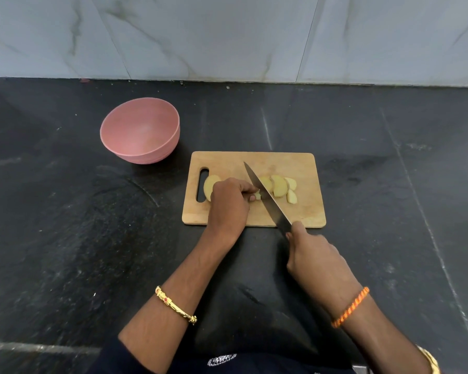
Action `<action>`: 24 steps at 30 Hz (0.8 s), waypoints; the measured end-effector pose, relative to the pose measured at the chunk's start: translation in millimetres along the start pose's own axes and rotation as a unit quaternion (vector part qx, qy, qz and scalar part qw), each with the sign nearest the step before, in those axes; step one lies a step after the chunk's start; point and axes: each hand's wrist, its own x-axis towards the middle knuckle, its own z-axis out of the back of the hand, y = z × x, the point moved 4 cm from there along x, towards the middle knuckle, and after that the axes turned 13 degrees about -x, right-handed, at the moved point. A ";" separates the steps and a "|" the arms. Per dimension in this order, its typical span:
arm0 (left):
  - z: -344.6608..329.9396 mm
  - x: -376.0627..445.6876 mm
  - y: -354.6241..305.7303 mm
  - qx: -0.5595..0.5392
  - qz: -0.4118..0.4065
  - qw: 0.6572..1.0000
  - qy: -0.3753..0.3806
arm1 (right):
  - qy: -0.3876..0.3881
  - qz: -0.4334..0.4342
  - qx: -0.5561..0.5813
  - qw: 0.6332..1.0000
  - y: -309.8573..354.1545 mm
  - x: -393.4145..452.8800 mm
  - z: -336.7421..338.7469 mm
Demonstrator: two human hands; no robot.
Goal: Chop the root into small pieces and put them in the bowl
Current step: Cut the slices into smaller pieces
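Black counter point(65, 211), wood board point(303, 211). Left hand point(229, 203) pins root point(210, 184); right hand point(312, 255) grips knife point(265, 194), slices point(280, 186) just beyond blade. Pink bowl point(140, 130) looks empty.

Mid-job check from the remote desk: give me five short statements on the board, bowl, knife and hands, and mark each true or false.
1. The pink bowl already holds chopped pieces. False: it is empty.
2. The right hand holds the knife. True.
3. The left hand rests on the root on the cutting board. True.
4. The bowl stands to the right of the board. False: it stands to the board's left, further back.
5. Cut slices lie on the board right of the blade. True.
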 end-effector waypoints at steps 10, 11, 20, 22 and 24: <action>3.1 -2.1 -0.9 0.002 -0.015 1.000 -0.013 | -0.052 -0.006 0.045 0.998 -6.5 -22.9 -2.9; 3.2 -2.1 -0.5 0.000 -0.012 1.000 -0.018 | -0.049 -0.006 0.042 0.998 -5.1 -20.7 -5.4; 5.9 0.0 2.0 -0.003 -0.019 1.000 -0.015 | -0.018 -0.013 0.023 0.999 6.5 -13.5 -14.2; 6.0 0.3 2.4 -0.001 -0.023 1.000 -0.013 | -0.024 -0.015 0.019 0.999 10.9 -9.1 -10.2; 5.8 -0.1 3.1 0.006 -0.026 1.000 -0.012 | -0.032 -0.017 0.012 0.999 14.9 -2.6 -6.4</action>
